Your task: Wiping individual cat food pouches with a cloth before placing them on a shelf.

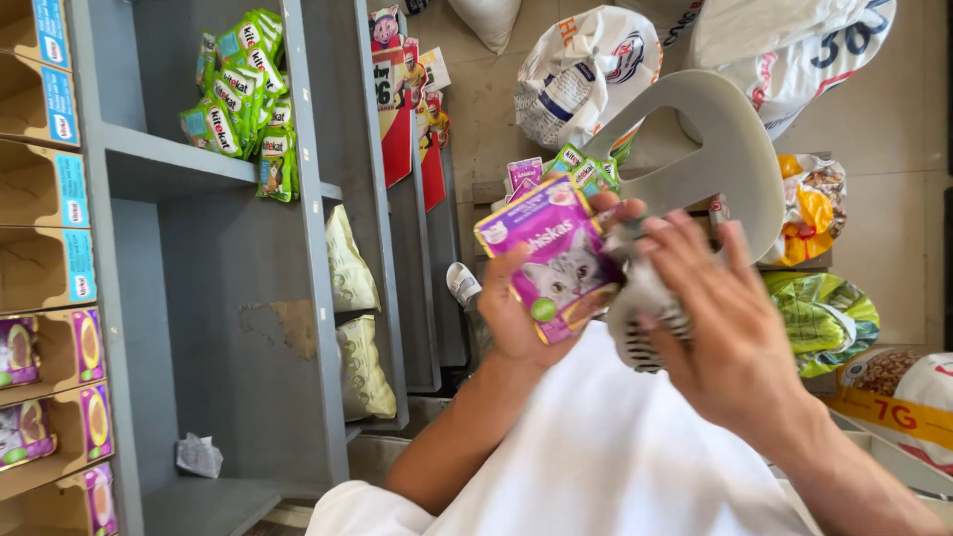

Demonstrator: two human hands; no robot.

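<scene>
Grey shelf unit [213, 258]: upper shelf holds a heap of green pouches [243, 94]; lowest shelf holds a crumpled paper scrap [199, 455]. Cardboard trays [45, 268] stand stacked along its left side, the lower ones with purple pouches [20, 349]. Two pale bags [355, 318] stand between uprights. Tiled floor [893, 228]: white sacks [784, 45], further bags.

Bright even daylight, strongest on the tiled floor [898, 228] at upper right; the white sacks [794, 40] nearly blow out. Grey shelving [223, 288] dimmer, soft shadows inside. My right hand [720, 318] slightly motion-blurred. Wide-angle bending at the edges.
</scene>
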